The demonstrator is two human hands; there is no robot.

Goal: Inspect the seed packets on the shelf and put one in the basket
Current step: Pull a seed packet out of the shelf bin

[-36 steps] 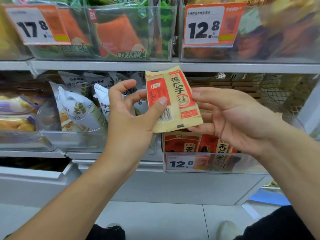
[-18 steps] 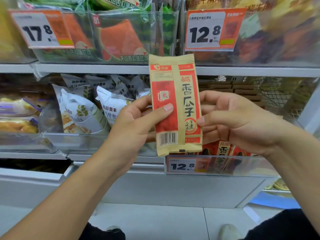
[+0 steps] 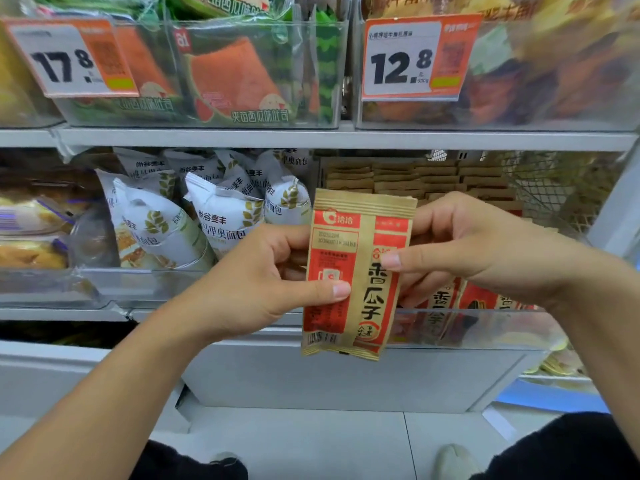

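Observation:
A tan and red seed packet (image 3: 360, 303) stands upright in front of the shelf, its printed side and barcode facing me. My left hand (image 3: 256, 289) pinches its left edge, thumb across the red panel. My right hand (image 3: 485, 251) grips its right edge, thumb on the front near the top. More packets of the same kind (image 3: 446, 306) stand in a clear bin (image 3: 485, 327) behind and to the right. No basket is in view.
White bread bags (image 3: 214, 216) fill the bin to the left. On the upper shelf (image 3: 311, 138) stand bins with price tags 17.8 (image 3: 69, 60) and 12.8 (image 3: 412, 60). A wire mesh panel (image 3: 554, 181) is at the right. My shoes (image 3: 453, 459) rest on the pale floor.
The packet has turned from tilted to upright and come down lower in front of the bin. My right thumb has moved onto its front.

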